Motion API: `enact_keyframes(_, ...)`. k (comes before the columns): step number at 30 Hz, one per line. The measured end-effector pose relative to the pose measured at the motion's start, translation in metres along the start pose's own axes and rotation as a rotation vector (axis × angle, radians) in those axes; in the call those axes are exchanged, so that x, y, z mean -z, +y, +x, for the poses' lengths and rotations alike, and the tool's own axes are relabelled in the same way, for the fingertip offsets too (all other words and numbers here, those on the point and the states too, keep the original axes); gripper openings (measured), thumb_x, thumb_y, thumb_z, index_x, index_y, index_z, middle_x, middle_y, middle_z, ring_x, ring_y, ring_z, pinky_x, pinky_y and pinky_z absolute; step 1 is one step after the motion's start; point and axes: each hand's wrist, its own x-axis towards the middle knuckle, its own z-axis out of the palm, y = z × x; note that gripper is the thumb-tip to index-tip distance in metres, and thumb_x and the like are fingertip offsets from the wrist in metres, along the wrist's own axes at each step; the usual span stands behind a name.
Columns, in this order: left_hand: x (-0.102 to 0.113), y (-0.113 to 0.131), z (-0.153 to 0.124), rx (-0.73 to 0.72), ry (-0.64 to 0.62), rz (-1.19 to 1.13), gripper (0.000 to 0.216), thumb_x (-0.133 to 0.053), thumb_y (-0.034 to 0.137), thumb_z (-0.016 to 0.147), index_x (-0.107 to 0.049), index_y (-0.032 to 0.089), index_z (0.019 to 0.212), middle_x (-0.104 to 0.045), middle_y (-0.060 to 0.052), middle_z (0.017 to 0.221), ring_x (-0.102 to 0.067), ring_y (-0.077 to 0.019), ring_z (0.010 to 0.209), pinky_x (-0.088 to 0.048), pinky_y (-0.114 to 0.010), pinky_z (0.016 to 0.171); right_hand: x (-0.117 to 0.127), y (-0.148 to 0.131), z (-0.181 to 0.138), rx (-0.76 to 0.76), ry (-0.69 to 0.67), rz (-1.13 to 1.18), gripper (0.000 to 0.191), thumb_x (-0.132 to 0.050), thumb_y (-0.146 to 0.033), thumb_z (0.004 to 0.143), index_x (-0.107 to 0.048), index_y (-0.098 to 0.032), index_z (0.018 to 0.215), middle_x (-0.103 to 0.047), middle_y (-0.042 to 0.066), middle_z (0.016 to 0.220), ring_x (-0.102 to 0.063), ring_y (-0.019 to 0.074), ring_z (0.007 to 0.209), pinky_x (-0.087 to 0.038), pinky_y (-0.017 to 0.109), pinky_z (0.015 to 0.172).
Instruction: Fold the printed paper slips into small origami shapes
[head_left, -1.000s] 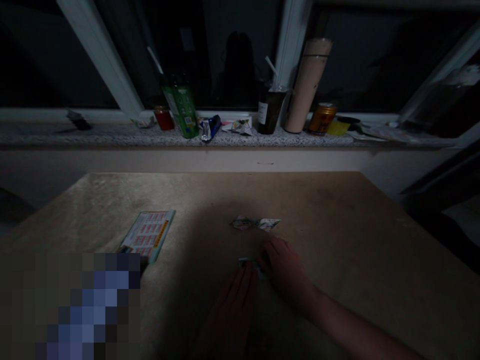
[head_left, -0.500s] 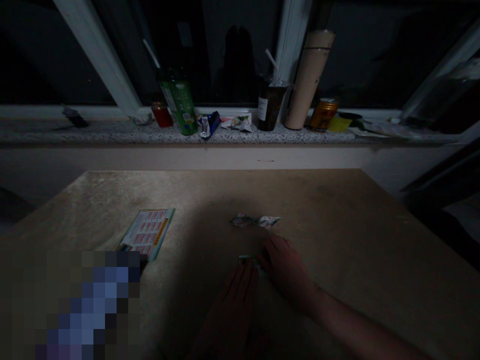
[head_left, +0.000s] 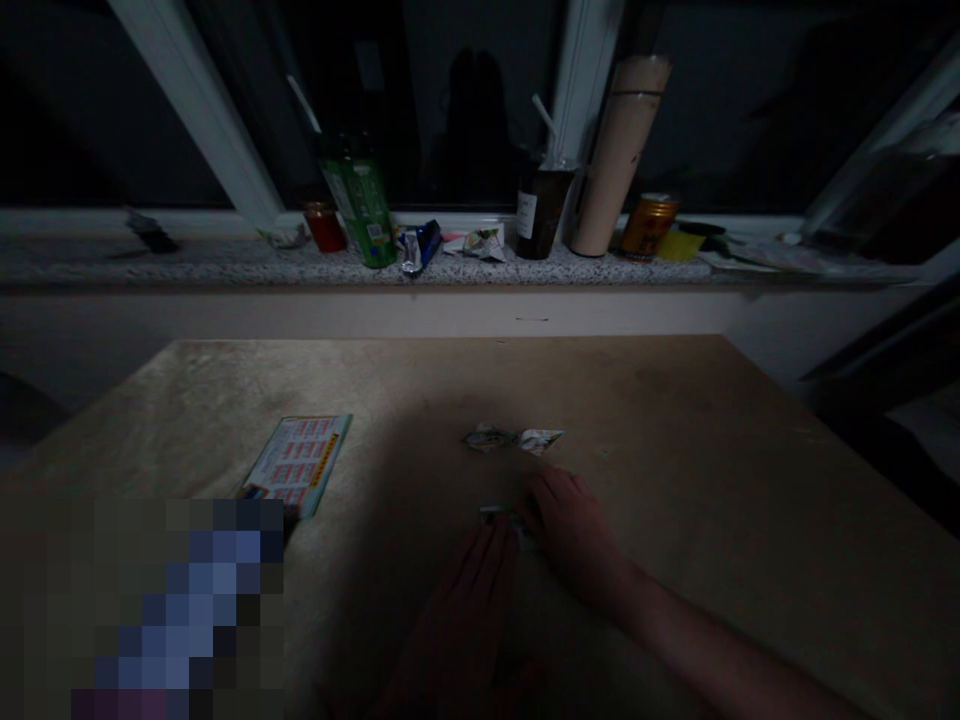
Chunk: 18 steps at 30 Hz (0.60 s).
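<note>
A small piece of printed paper (head_left: 493, 514) lies on the table, mostly covered by my hands. My left hand (head_left: 472, 580) rests on it from the near side, palm down, fingers stretched out flat and close together. On its right side is my right hand (head_left: 571, 525), fingers curled down and closed at the paper's edge; the fingertips are partly hidden in the shadow. Just beyond both hands sit two folded paper pieces, a darker one (head_left: 486, 438) on the left and a lighter one (head_left: 541, 440) on the right, their points meeting or nearly so.
A printed card (head_left: 300, 460) lies left on the wooden table (head_left: 675, 430), beside a blurred-out patch. Along the windowsill stand a green bottle (head_left: 369, 215), a red jar (head_left: 324, 228), a dark cup with a straw (head_left: 538, 215), a beige flask (head_left: 619, 160) and an orange can (head_left: 649, 228).
My hands hold nearly the same place on the paper. Slightly more of the paper shows between them. The whole view has shifted very slightly.
</note>
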Motion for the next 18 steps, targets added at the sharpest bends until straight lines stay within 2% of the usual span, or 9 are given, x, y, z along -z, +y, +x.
enact_keyframes(8,-0.0035,-0.0013,-0.0007,-0.021,0.061,0.005,0.088,-0.055,0.047,0.08,-0.01,0.008,0.145,-0.016,-0.016,0.15,-0.017,-0.0309,0.137,-0.024,-0.044,0.108,0.0024,0.0005,0.0004,0.034,-0.008,0.001,0.009,-0.052,-0.02,0.088,-0.06,-0.015,0.087,-0.063,0.008,0.086,-0.057,0.0231,0.08,-0.044,0.035,0.072)
enact_keyframes(14,-0.0033,-0.0018,0.0005,-0.028,0.06,0.0,0.087,-0.054,0.05,0.08,-0.014,0.008,0.145,-0.021,-0.016,0.149,-0.019,-0.0303,0.136,-0.022,-0.044,0.109,0.002,0.0006,0.0007,0.064,-0.006,-0.022,0.013,-0.049,-0.02,0.09,-0.061,-0.015,0.086,-0.062,0.009,0.086,-0.057,0.0238,0.08,-0.044,0.037,0.072)
enact_keyframes(18,-0.0002,0.0009,0.0009,0.005,0.04,-0.017,0.087,-0.057,0.045,0.078,-0.017,0.006,0.144,-0.022,-0.016,0.149,-0.02,-0.0302,0.136,-0.024,-0.043,0.108,0.0037,0.0003,0.0017,0.074,-0.027,-0.032,0.014,-0.048,-0.02,0.09,-0.061,-0.016,0.087,-0.062,0.008,0.087,-0.057,0.0236,0.081,-0.044,0.037,0.073)
